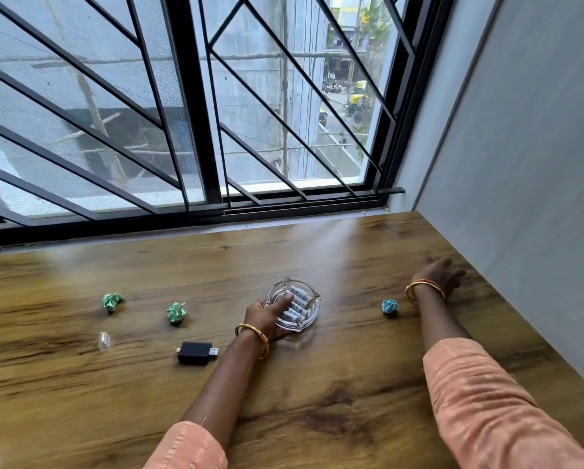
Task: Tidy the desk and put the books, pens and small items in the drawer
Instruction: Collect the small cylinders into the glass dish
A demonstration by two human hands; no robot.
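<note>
Under the left hand [267, 316] grip, clamped on its near rim, the glass dish [294, 304] looks heavy, slick, breakable; right hand [441, 274] relaxed

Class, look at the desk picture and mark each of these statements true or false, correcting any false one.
1. The left hand grips the glass dish holding white batteries. True.
2. Three crumpled paper balls lie on the desk. True.
3. The black USB adapter sits inside the dish. False: it lies on the desk, left of the left forearm.
4. The right hand holds the blue paper ball. False: the ball lies apart from it.
</note>
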